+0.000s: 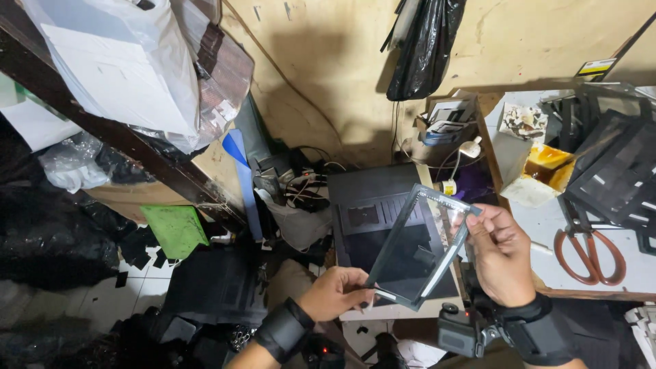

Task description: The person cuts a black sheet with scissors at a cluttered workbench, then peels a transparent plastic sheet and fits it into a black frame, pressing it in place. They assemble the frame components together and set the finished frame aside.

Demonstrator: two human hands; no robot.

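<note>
Your left hand (336,292) has its fingers (357,285) clamped on the lower corner of a thin dark-framed panel (422,247), thumb on top. Your right hand (501,254) pinches the panel's upper right corner, thumb and forefinger together on the frame, other fingers curled. Both wrists carry black straps.

The panel is held in the air, tilted, top corner away from you, over the middle of the cluttered space. Its centre is see-through or glossy; can't tell which. Light strips run along two of its edges.

Directly beneath it: a black tray-like part (372,205) with slots, lying on a pale board.

To the right, the bench (547,225). Near its front edge lie orange-handled scissors (589,254). Further back, just beside the bench's left edge, an open container of brown liquid (547,160). A stack of black frames (618,174) covers the far right corner.

Behind the tray, against the wall: tangled cables and a white plug (470,147). A black plastic bag (424,44) hangs on the wall above.

To the left: a blue strip (242,181) standing on end, a green sheet (176,229), black scraps on the tiled floor (130,290), white bags (123,61) on a dark shelf beam.
</note>
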